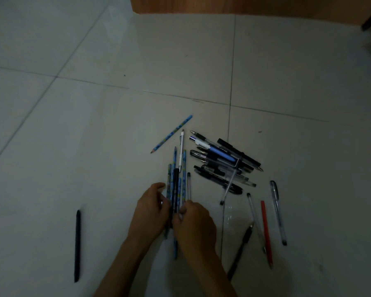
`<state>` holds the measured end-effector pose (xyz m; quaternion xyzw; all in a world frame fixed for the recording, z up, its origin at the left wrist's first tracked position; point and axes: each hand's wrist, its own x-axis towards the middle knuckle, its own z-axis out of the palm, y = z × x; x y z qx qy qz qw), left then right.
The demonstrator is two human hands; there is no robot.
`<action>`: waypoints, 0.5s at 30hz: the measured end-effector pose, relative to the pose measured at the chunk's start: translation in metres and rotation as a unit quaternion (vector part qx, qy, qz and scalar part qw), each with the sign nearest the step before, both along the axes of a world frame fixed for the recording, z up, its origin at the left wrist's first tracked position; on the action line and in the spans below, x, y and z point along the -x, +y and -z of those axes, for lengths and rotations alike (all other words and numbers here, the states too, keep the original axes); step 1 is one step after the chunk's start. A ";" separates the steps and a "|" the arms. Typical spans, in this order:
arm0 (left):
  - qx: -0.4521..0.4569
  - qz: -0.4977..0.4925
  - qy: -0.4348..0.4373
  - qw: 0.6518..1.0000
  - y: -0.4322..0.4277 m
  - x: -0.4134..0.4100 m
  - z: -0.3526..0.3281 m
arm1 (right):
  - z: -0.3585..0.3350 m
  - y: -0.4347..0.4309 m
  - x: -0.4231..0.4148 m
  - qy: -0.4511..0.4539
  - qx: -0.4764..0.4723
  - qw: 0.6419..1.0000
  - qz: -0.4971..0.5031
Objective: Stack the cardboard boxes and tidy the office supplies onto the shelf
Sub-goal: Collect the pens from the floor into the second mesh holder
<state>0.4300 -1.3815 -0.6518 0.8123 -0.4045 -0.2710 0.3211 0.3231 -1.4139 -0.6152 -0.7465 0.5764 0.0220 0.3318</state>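
Grip: I see left hand (150, 209) and right hand (195, 226) curled round the pencil bundle (176, 185) on the floor (94, 125).
Counted: one stray blue pencil (172, 133), one black pen (77, 245), four loose pens (266, 232) beside the pen pile (221, 159).

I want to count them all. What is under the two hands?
A bunch of blue pencils and a black pen, gripped by the left hand and right hand. Their ends stick out, but the middles are covered, so the count is unsure.

Blue pencils (175, 159) and dark pens (221, 161) on the floor (94, 125)
The pencils are held in a bunch; the pens are piled just beside them.
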 end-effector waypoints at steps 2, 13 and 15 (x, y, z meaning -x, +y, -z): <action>0.001 -0.003 0.009 1.000 0.000 -0.005 -0.001 | 0.000 0.002 -0.009 0.024 -0.001 1.000 -0.007; 0.009 0.005 0.014 1.000 0.000 -0.010 -0.004 | -0.011 -0.004 -0.031 0.135 -0.029 0.990 -0.005; 0.009 0.002 0.013 1.000 -0.001 -0.012 -0.004 | -0.014 -0.005 -0.024 0.119 -0.047 0.992 0.018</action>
